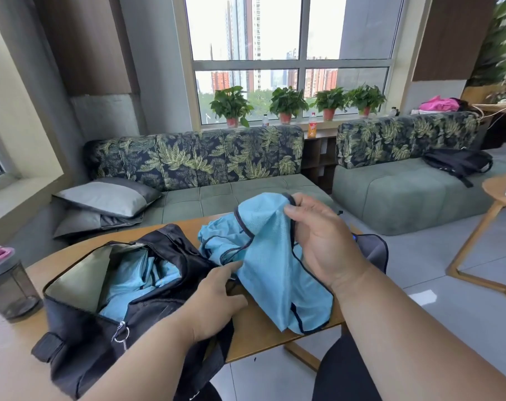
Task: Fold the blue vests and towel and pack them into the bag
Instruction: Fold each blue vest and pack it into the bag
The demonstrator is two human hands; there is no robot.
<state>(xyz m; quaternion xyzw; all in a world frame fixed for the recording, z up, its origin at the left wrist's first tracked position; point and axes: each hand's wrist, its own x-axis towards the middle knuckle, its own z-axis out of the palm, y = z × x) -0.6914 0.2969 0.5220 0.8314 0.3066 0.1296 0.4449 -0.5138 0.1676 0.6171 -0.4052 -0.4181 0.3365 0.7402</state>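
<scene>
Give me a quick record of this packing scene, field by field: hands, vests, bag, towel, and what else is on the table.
right hand: raised, pinching the trimmed edge of a blue vest
left hand: low, at the vest's lower edge beside the bag
held vest: unfolded, hanging down onto the table
other vest: crumpled on the table behind it
bag: black, open, blue fabric already inside
towel: grey, lying at the table's right edge, partly hidden by the right hand
bottle: dark, pink lid, left of the bag
</scene>
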